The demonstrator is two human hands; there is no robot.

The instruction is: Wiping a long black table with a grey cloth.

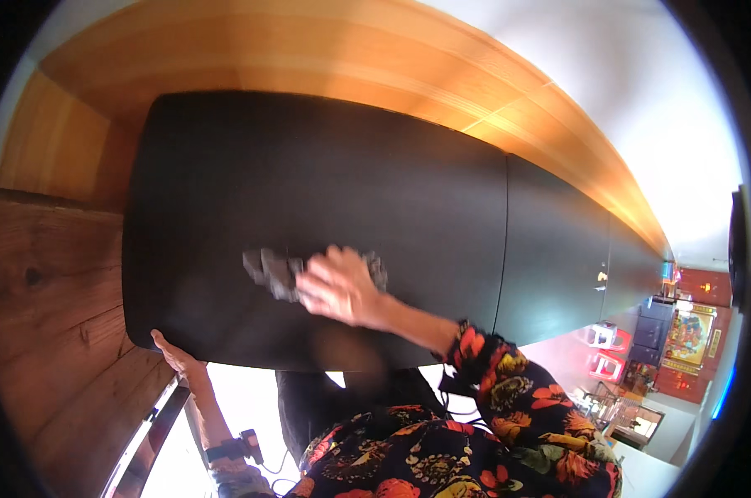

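Observation:
A bunched grey cloth lies on a long black tabletop, its loose end spread out to the left. Over it is my right hand, slightly blurred, with the fingers curled down and pressing the cloth to the surface. More of the cloth shows beyond the knuckles on the right. At the near left corner of the tabletop, my left hand touches the edge; most of its fingers are hidden. A dark band with a small device sits on the left wrist.
Wood panelling runs along the far side, and brown planks stand at the left. A seam divides this tabletop from another black table section. Red and white stools are at the right. Cables hang below the near edge.

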